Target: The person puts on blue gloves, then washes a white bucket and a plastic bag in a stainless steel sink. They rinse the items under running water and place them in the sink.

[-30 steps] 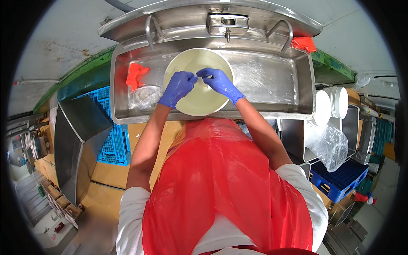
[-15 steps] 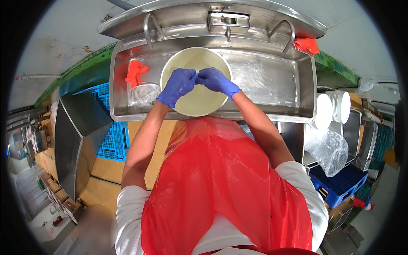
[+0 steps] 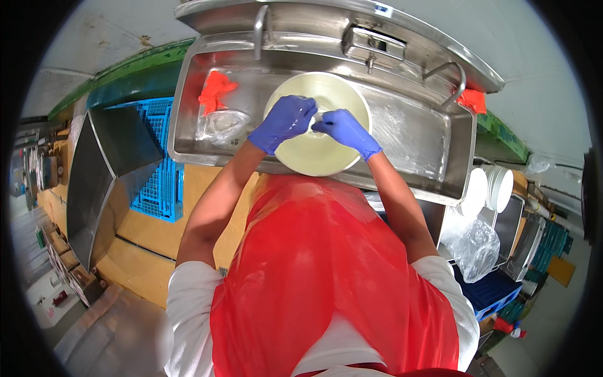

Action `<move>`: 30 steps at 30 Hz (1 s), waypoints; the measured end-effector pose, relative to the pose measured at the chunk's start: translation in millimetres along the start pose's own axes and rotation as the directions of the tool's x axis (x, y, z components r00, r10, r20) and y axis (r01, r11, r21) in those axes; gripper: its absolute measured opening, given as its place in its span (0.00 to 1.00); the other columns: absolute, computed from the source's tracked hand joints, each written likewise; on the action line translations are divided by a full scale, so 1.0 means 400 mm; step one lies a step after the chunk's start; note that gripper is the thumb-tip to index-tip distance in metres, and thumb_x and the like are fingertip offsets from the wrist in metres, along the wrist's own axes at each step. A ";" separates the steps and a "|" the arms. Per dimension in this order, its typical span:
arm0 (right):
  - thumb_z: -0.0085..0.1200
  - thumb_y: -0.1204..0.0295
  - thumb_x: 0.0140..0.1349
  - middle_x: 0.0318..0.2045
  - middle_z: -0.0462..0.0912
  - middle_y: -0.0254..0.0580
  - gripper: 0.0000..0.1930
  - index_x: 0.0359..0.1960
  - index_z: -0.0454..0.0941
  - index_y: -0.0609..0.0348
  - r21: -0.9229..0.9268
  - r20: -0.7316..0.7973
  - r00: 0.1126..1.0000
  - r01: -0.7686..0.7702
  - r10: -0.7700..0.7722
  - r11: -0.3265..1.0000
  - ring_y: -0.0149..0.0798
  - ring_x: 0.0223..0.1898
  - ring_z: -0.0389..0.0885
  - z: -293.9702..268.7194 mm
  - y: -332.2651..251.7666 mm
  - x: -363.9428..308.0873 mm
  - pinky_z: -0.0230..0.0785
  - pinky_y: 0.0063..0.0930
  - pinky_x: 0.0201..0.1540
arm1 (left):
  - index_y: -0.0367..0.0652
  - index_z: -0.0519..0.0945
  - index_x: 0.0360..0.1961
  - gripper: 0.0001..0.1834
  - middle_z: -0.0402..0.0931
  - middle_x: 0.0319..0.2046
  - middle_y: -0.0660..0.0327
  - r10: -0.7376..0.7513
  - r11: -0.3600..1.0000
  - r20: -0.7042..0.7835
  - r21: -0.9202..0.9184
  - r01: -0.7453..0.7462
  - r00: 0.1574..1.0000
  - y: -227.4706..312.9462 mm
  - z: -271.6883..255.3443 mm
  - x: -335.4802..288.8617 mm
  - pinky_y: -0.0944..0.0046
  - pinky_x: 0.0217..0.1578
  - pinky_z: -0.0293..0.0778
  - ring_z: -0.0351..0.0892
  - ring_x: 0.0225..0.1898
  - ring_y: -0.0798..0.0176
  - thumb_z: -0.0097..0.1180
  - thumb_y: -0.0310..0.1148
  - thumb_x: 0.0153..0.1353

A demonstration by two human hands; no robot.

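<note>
Now, gap between the gloves: a space shows between the left hand (image 3: 286, 124) and the right hand (image 3: 348, 132), which met at the fingertips half a second ago.
What the parting means: probably a handling motion in mid-course rather than a finished one, as both hands remain over the same bucket.
Left glove: blue-violet, wet-looking, fingers curled inward toward the other hand; whether they grip anything I cannot tell.
Right glove: same colour, fingertips bent toward the left; whether they pinch something or nothing is not clear either.
Whitish patch (image 3: 316, 119): between the fingertips, too small and blurred to tell whether it is a held object or a glint on the liquid.
Bucket (image 3: 358, 100): pale, round, standing upright in the steel sink (image 3: 402, 132), directly under both hands, with liquid in it; the surface looks disturbed just beyond the fingers.
Sink's left end: a crumpled orange-red piece (image 3: 215, 91) lies next to a clear plastic bag (image 3: 226, 125).
View: the sink slants more than it did, so the head has likely turned.
Sticker (image 3: 383, 9): small, blue and white, on the sink's back ledge; its print is too small to read.
Bucket wall: no lettering visible.
</note>
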State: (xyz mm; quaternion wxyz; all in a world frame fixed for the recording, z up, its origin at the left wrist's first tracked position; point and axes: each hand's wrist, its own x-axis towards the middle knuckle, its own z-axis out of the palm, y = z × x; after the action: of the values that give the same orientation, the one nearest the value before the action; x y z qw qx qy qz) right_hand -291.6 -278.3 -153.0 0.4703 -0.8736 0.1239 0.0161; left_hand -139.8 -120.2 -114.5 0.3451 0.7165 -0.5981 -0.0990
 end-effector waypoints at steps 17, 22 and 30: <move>0.65 0.62 0.62 0.36 0.87 0.49 0.12 0.37 0.90 0.58 -0.483 0.035 0.961 -0.223 0.273 0.847 0.52 0.37 0.87 0.078 -0.021 -0.043 0.77 0.39 0.43 | 0.36 0.81 0.34 0.10 0.80 0.26 0.47 -0.284 0.918 -0.176 -0.334 0.215 0.942 -0.241 -0.192 -0.194 0.54 0.32 0.76 0.78 0.26 0.46 0.58 0.33 0.67; 0.61 0.70 0.65 0.43 0.87 0.48 0.09 0.44 0.87 0.57 -0.249 -0.237 0.938 -0.309 0.252 0.918 0.49 0.41 0.87 0.085 -0.228 0.092 0.78 0.35 0.46 | 0.39 0.81 0.43 0.13 0.81 0.29 0.53 -0.570 0.761 -0.117 -0.449 0.469 0.813 -0.532 -0.304 -0.385 0.58 0.34 0.75 0.78 0.28 0.62 0.55 0.39 0.73; 0.53 0.73 0.63 0.42 0.87 0.57 0.12 0.45 0.86 0.56 -0.089 -0.006 0.995 -0.101 0.101 0.991 0.56 0.45 0.87 0.500 -0.340 0.552 0.78 0.40 0.50 | 0.41 0.79 0.49 0.21 0.84 0.46 0.42 -0.636 0.766 0.348 0.181 0.617 0.689 -0.870 -0.057 -0.641 0.38 0.46 0.75 0.82 0.45 0.32 0.38 0.45 0.76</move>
State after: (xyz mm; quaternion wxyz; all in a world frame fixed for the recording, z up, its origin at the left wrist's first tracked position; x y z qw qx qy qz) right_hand -28.6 -85.9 -185.2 0.4292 -0.8864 0.1675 0.0450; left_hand 79.4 141.8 -380.2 0.1468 0.8510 -0.3760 -0.3361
